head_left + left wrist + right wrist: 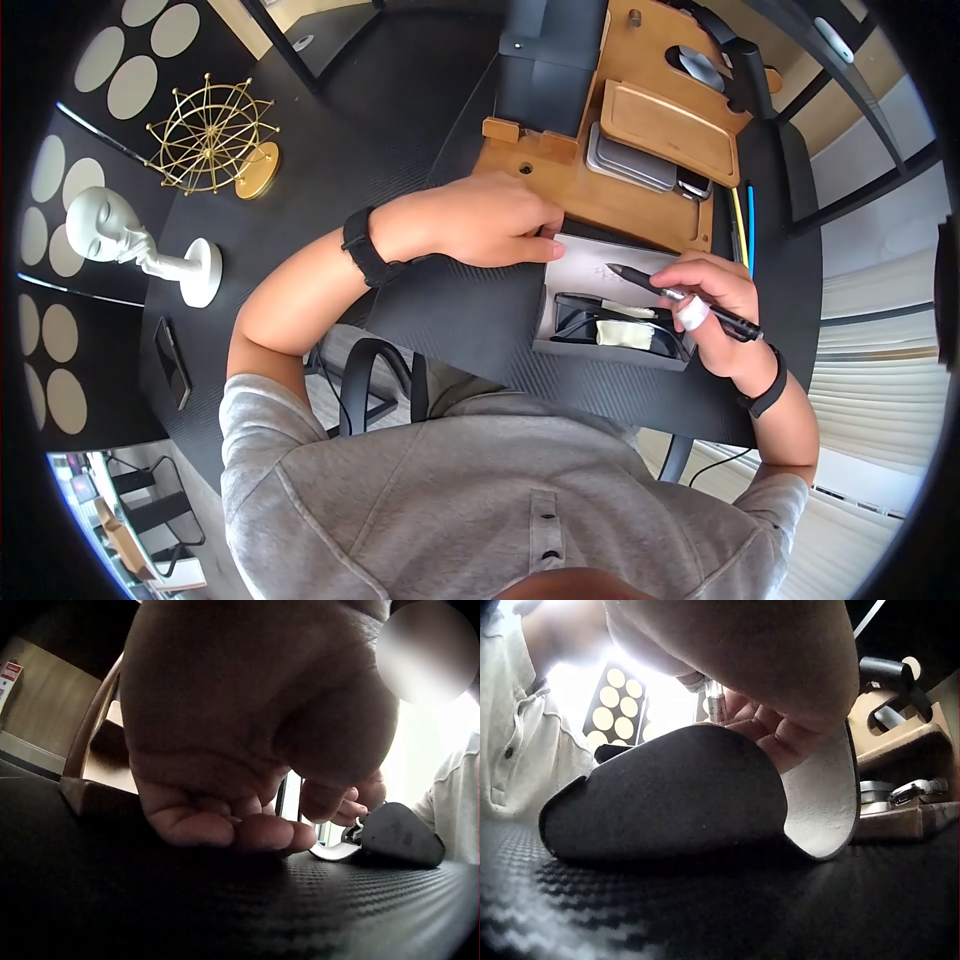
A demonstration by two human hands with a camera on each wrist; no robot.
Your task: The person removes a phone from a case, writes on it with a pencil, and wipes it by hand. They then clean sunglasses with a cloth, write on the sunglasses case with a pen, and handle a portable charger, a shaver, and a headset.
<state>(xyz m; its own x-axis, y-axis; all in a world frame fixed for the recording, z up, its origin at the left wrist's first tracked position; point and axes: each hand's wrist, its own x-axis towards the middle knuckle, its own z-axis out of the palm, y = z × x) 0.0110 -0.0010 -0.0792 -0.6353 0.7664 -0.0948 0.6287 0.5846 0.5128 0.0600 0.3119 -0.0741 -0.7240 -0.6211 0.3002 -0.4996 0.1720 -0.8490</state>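
Note:
A glasses case [572, 255] lies open on the black desk, its pale-lined lid folded back on the far side. My right hand [712, 295] grips a black pen [633, 276], with the tip right at faint marks on the lid lining. A white covering [691, 312] wraps the right thumb. The thumb and forefinger of my left hand [495, 222] hold the lid's left edge; its other fingers [196, 829] curl down at the desk. Black-framed glasses [570, 318] and a pale cream piece [625, 333] lie inside the case. The right wrist view shows the grey case [667, 799] from its side.
Behind the case stands a wooden desk organizer [630, 215] with grey devices [630, 165] on it. Yellow and blue sticks [751, 225] lie to its right. Leftward are a gold wheel ornament [210, 140], a white head figurine [200, 272] and a phone [172, 362].

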